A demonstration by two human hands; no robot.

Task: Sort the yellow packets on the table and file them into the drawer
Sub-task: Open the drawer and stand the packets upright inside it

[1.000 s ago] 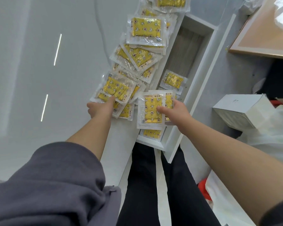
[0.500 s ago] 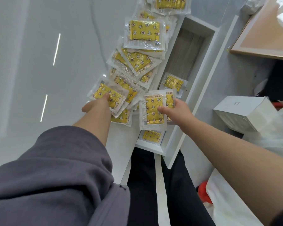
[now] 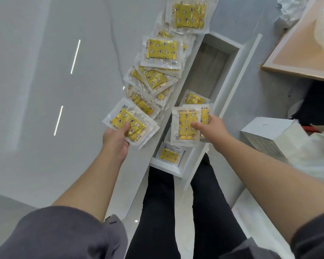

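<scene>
Pinching one yellow packet (image 3: 128, 126) at table (image 3: 45, 90) edge, left hand (image 3: 116, 139) fingers (image 3: 125, 126) curled. Gripping small stack (image 3: 187, 126) over drawer (image 3: 230, 90), right hand (image 3: 211, 126) closed round it. Judging progress early: counting few filed packets (image 3: 169, 155), leaving the long overlapping row (image 3: 157, 75) unsorted.

We log packets (image 3: 161, 53) overlapping in a line along the table's (image 3: 45, 90) right edge. Drawer (image 3: 208, 71) open just right of that edge, more packets inside. Left hand (image 3: 116, 139) holds a packet (image 3: 120, 118) by the edge; right hand (image 3: 213, 126) holds a pair (image 3: 185, 124) over the drawer. Box (image 3: 266, 131) farther right.
</scene>
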